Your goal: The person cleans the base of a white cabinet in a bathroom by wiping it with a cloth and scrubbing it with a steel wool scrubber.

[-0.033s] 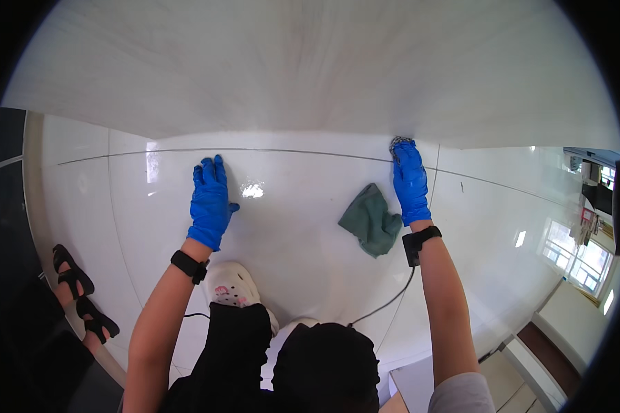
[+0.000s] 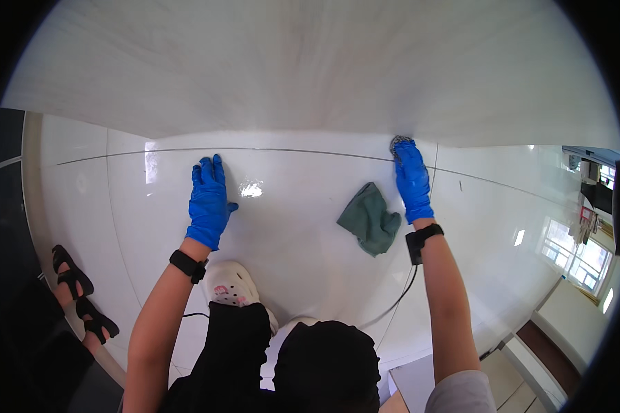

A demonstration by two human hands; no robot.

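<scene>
Both my hands wear blue gloves. My left hand (image 2: 209, 199) lies flat on the white tiled floor (image 2: 296, 227), its fingers stretched forward and the thumb out to the side. With my right hand (image 2: 412, 180) I press a grey metal scouring pad (image 2: 400, 143) against the floor near the foot of the pale panel; the pad pokes out past my fingertips. A crumpled green cloth (image 2: 372, 221) lies on the floor just left of my right hand, untouched.
The pale upright panel (image 2: 310, 69) spans the far side. My white clog (image 2: 231, 283) and black-clad knees are close below. At the left are a person's feet in black sandals (image 2: 72, 273). A cable (image 2: 396, 303) hangs from my right wrist band. A bright window reflection (image 2: 579, 251) shows at the right.
My right hand and wrist have shifted very slightly to the right, with the scouring pad still under the fingertips. My left hand stays in place.
</scene>
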